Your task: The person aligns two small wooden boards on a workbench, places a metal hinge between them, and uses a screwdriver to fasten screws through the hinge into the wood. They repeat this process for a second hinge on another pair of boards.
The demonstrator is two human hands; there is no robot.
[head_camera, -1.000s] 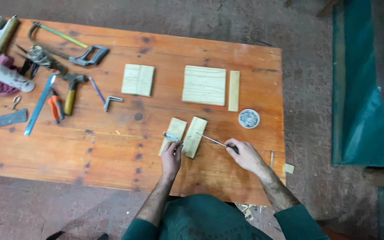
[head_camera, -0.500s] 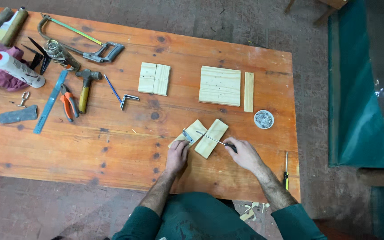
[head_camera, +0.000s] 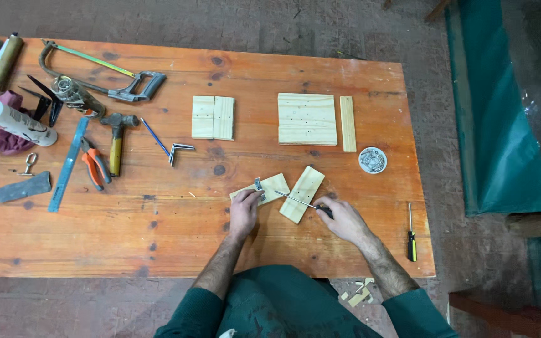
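Observation:
My left hand (head_camera: 244,211) presses on a small pale wood piece (head_camera: 275,183) near the front of the orange wooden table (head_camera: 170,238), with its fingers at a small metal bracket (head_camera: 258,185) on that piece. My right hand (head_camera: 340,216) grips a screwdriver (head_camera: 295,199) whose thin shaft points left toward the bracket. The shaft crosses a second pale wood piece (head_camera: 303,184) that lies tilted between my hands.
Farther back lie two joined wood blocks (head_camera: 213,117), a wood panel (head_camera: 307,118) with a strip (head_camera: 347,123), and a small dish of screws (head_camera: 372,159). A second screwdriver (head_camera: 411,235) lies at the right edge. Hammer (head_camera: 116,143), pliers (head_camera: 95,164), ruler (head_camera: 69,164), hacksaw (head_camera: 104,75) and glue bottle (head_camera: 14,120) fill the left.
The view has shifted, so the table appears further right and lower. My hands stay on the two wood pieces; the screwdriver tip has come closer to the bracket.

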